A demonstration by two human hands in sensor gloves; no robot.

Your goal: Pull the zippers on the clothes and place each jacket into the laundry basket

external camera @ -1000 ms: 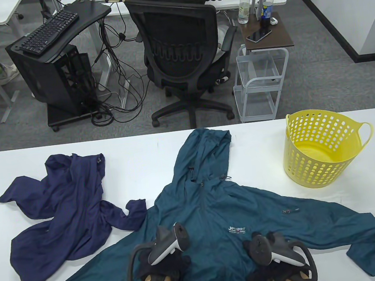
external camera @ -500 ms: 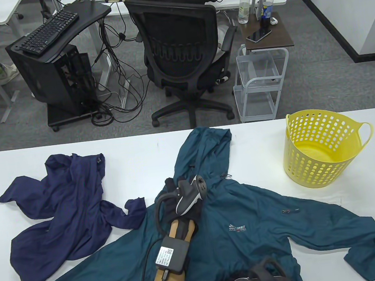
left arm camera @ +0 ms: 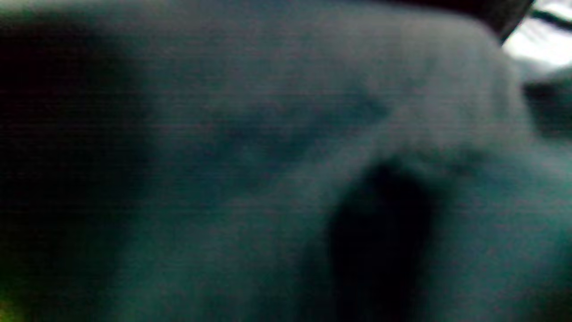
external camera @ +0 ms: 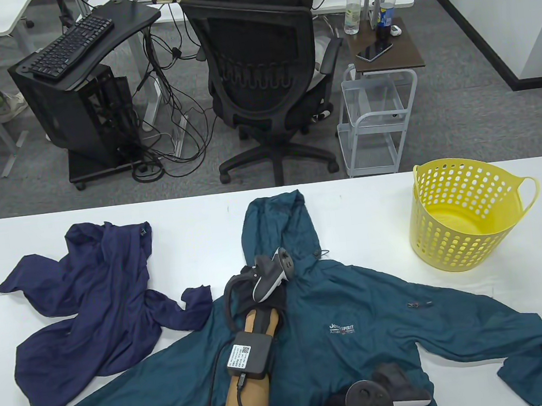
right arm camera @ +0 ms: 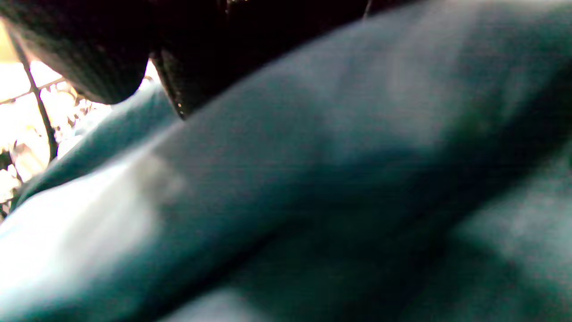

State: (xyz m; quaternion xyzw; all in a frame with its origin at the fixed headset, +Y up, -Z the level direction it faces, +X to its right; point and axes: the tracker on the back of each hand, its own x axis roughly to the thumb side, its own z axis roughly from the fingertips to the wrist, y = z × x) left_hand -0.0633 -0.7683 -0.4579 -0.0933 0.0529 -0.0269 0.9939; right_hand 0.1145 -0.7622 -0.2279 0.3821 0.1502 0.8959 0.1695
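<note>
Two jackets on the bench (external camera: 203,210): one teal jacket (external camera: 360,300), one navy jacket (external camera: 91,301); one yellow laundry basket (external camera: 463,213); two gloved hands: left hand (external camera: 265,282), right hand (external camera: 371,399); beyond: one office chair (external camera: 262,82), one keyboard (external camera: 69,45), two bottles (external camera: 353,5).

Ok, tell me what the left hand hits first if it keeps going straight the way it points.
The left hand points up the teal jacket toward its hood. It would probably meet the hood fabric first, then bare table beyond.

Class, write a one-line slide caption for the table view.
Left hand at the teal hooded jacket's collar, right hand on its hem.
</note>
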